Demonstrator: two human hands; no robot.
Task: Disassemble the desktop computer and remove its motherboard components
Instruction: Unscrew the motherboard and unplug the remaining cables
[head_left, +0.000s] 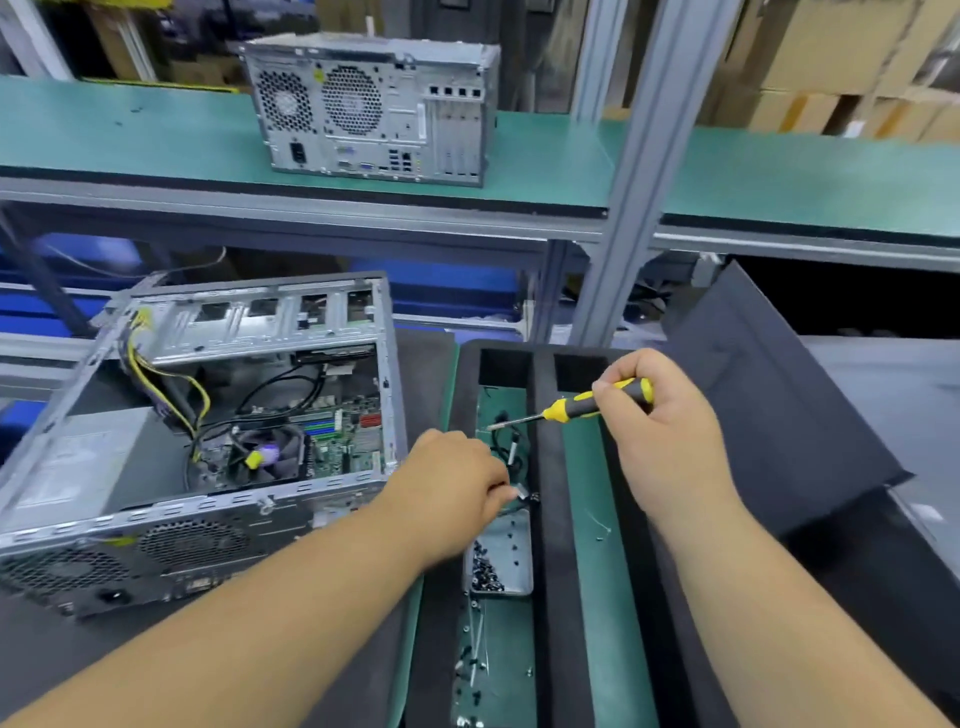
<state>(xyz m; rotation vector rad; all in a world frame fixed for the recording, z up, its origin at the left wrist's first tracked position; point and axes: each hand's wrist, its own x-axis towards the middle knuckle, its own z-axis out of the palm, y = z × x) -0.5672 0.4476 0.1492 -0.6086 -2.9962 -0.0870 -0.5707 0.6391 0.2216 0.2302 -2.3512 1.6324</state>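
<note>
We count two PCs: one open (208, 415) at left, one closed (371, 106) top centre. Our right hand (665, 436) grips one screwdriver (576, 406); left hand (457, 483) pinches something small, unclear what.

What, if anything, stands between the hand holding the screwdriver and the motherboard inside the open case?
The left hand and forearm lie across the direct line from the right hand, which holds the screwdriver, to the motherboard. The case's metal side rail also borders the board there. From above, the case is open.
</note>
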